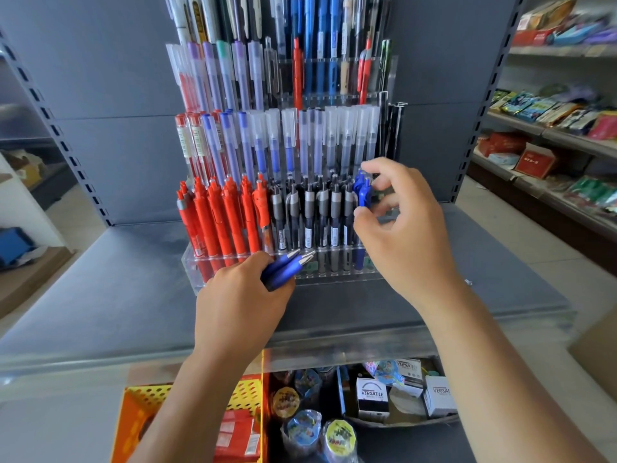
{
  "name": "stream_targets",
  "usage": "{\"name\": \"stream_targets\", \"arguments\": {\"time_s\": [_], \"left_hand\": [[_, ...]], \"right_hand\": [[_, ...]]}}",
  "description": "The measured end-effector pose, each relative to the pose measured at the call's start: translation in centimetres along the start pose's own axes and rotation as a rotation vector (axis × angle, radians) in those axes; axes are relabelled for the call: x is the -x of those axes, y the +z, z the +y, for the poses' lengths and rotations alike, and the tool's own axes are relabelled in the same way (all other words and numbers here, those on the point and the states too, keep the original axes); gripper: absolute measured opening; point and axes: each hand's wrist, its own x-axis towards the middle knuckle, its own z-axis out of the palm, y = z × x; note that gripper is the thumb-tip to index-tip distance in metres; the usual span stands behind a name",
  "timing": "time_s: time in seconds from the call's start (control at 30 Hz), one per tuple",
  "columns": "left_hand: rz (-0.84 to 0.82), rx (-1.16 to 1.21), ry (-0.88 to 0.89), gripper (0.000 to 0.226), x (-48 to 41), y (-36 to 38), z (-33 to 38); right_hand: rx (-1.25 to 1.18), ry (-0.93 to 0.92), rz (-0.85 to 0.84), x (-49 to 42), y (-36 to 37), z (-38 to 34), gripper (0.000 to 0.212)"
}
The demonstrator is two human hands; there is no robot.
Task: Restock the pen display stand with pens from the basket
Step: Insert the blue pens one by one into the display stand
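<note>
A clear acrylic pen display stand [253,282] rises in tiers on the grey shelf. Its front row holds red pens [220,222] at the left and black-and-grey pens [310,212] in the middle. My left hand [240,302] grips a small bunch of blue pens [287,265] in front of the stand's base, tips pointing up and right. My right hand [397,222] pinches the top of a blue pen [363,195] that stands in a slot at the right end of the front row. A yellow and orange basket [140,409] sits low at the left, partly hidden by my left arm.
The grey shelf [100,295] spreads wide around the stand. Below its front edge lie tape rolls [300,426] and white Versatile boxes [372,396]. Side shelves [551,128] with packaged goods run along the right. A cardboard box [597,345] stands at the right edge.
</note>
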Motion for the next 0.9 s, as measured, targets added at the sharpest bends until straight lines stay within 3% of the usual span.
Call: {"name": "stream_targets", "arguments": {"time_s": [0.17,0.3,0.4,0.53,0.9], "left_hand": [[0.009,-0.008,0.018,0.022,0.1,-0.2,0.1],[-0.006,-0.013,0.056,0.023,0.1,-0.2,0.0],[-0.030,0.013,0.088,0.017,0.1,-0.2,0.0],[-0.054,0.035,0.127,0.008,0.1,-0.4,0.0],[-0.019,0.133,0.141,0.010,0.2,-0.5,0.0]], "right_hand": [[0.062,-0.086,0.010,-0.3,-0.9,-1.5,0.029],[0.119,-0.117,-0.303,0.0,-1.2,-3.1,0.007],[0.222,-0.111,-0.520,0.4,-0.6,-4.0,0.008],[0.244,-0.083,-0.668,1.0,0.3,-4.6,0.014],[0.194,-0.094,-0.562,0.8,0.4,-4.3,0.004]]}}
